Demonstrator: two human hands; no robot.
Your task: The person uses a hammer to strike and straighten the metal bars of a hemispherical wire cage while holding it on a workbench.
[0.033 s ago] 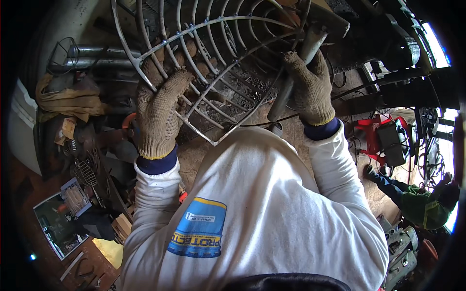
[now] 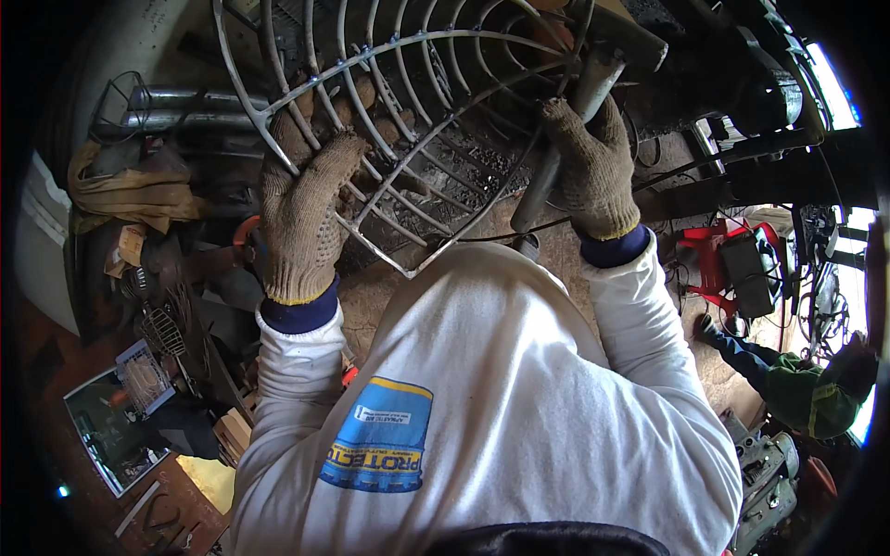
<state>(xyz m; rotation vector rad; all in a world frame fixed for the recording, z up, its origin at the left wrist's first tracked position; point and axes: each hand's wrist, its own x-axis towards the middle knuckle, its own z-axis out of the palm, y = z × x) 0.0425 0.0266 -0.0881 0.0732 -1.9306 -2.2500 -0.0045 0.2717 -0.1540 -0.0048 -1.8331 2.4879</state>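
Note:
A welded metal grille (image 2: 397, 42) of curved bars fills the top of the view, with bluish weld marks where the bars cross. My left hand (image 2: 311, 199), in a brown knit glove, is closed around its left side; the thumb lies over the bars and the fingers reach behind them. On the grille's right side, my gloved right hand (image 2: 593, 167) is wrapped around the grey pipe-like handle of a hammer (image 2: 596, 85). Its thumb points up along the handle, and part of the grip is hidden behind the glove. The hammer's head lies at the upper right.
Metal pipes (image 2: 185, 119) and a tan cloth (image 2: 134, 190) lie at the left. A red plastic chair (image 2: 709, 255) stands at the right, beyond a dark beam (image 2: 760, 185). Farther right is another person in a green top (image 2: 816, 398). Metal parts (image 2: 768, 482) lie at the lower right.

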